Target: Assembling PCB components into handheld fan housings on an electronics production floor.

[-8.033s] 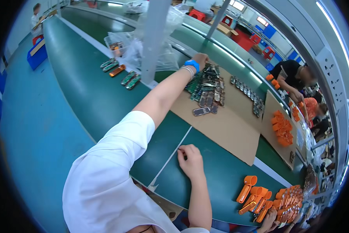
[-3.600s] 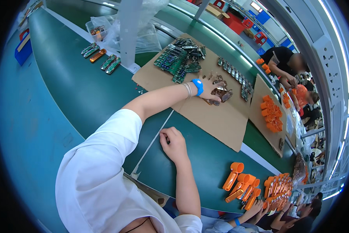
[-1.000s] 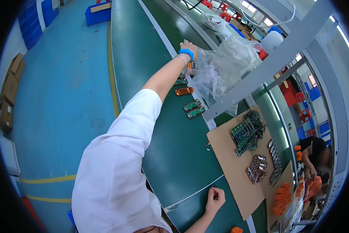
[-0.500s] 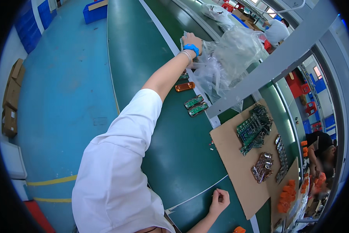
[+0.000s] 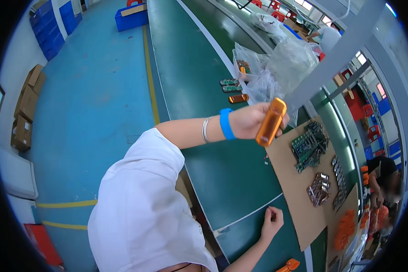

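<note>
Blue floor far L, w/ cartons by wall and blue bin farther up. Then green table, w/ 2 boards side by side nr far edge, amber case lying just below, clear tub of small parts just beyond. Next, L hand, blue band at wrist: fingers closed around orange case, held up over table, tilted, top end to upper R. Lower down, R hand at table: fingers loosely curled, thumb nr index; can't tell contents. Then cardboard, w/ PCB pile up top, brown cases heaped below, dark pcs in row along R side. Past that, orange parts heaped; co-worker far R, bent over.
</note>
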The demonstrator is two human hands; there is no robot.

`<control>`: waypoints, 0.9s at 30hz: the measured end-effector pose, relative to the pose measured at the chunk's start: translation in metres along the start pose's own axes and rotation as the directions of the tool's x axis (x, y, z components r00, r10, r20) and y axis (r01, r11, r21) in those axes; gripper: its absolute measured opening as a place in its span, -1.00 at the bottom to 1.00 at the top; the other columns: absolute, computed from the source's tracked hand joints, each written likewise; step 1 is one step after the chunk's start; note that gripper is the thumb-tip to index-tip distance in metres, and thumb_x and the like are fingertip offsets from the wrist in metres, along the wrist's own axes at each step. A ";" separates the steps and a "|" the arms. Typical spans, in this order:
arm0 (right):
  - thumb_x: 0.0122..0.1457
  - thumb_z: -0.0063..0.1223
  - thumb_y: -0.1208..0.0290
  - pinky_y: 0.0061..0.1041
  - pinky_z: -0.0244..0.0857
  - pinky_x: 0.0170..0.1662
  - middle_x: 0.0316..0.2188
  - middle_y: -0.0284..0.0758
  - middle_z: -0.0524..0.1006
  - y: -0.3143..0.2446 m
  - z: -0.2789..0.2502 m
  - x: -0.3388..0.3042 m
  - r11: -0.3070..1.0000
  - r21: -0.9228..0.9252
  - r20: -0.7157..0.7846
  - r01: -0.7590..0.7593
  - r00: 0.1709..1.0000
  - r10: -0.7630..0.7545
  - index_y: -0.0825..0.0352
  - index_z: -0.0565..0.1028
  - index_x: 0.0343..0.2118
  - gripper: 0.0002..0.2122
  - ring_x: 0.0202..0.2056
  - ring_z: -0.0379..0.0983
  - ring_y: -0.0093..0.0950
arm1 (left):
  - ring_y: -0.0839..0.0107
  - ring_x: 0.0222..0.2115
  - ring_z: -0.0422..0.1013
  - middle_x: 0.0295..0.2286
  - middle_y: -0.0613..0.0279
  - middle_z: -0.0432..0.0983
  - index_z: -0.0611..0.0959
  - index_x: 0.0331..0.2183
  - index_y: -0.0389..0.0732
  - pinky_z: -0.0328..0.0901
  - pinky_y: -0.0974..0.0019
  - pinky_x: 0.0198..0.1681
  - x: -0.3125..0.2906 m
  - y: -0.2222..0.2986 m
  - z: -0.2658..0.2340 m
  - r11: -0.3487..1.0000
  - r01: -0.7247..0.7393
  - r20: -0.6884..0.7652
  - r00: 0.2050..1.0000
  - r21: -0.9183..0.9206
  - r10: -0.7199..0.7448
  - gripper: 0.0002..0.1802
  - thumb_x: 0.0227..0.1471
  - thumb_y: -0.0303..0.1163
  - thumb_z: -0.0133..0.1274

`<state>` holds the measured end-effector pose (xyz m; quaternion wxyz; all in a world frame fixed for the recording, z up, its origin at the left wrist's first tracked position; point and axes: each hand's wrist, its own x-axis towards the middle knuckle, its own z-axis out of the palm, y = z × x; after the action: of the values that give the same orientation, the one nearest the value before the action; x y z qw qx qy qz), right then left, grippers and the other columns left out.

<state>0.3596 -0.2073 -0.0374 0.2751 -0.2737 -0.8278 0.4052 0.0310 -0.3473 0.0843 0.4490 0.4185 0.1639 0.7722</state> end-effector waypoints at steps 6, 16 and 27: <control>0.02 0.11 0.59 -0.65 0.14 -0.47 -0.60 -0.40 0.35 -0.001 -0.003 0.001 1.000 -0.008 0.025 -0.001 1.000 0.001 0.41 0.49 -0.45 -0.96 -0.56 0.20 -0.63 | 0.46 -0.32 0.37 -0.36 0.30 0.39 0.51 -0.29 -0.21 0.28 0.42 -0.21 -0.018 -0.051 0.081 0.941 0.297 0.075 0.955 -0.161 -0.288 -0.87 0.05 -0.47 0.04; -0.03 0.17 0.48 -0.53 0.30 -0.17 -0.46 -0.29 0.46 0.012 0.007 -0.001 0.999 0.001 -0.080 -0.051 0.995 0.051 0.38 0.49 -0.34 -0.82 -0.23 0.40 -0.53 | 0.48 -0.27 0.41 -0.30 0.25 0.46 0.48 -0.20 -0.23 0.33 0.38 -0.15 -0.020 -0.101 0.129 0.803 0.528 0.137 0.849 -0.276 -0.511 -0.79 0.08 -0.60 -0.12; 0.03 0.13 0.58 -0.70 0.17 -0.44 -0.56 -0.47 0.38 0.001 0.002 0.001 0.998 0.052 0.015 -0.032 0.999 0.031 0.36 0.51 -0.41 -0.94 -0.53 0.24 -0.71 | 0.55 -0.34 0.41 -0.38 0.35 0.49 0.54 -0.24 -0.24 0.31 0.47 -0.22 0.024 -0.160 0.109 0.838 0.526 0.016 0.846 0.144 -0.533 -0.84 0.10 -0.53 -0.07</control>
<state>0.3579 -0.2065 -0.0390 0.2699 -0.2765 -0.8143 0.4331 0.2004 -0.2542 0.0602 0.6200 0.4073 0.3124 0.5933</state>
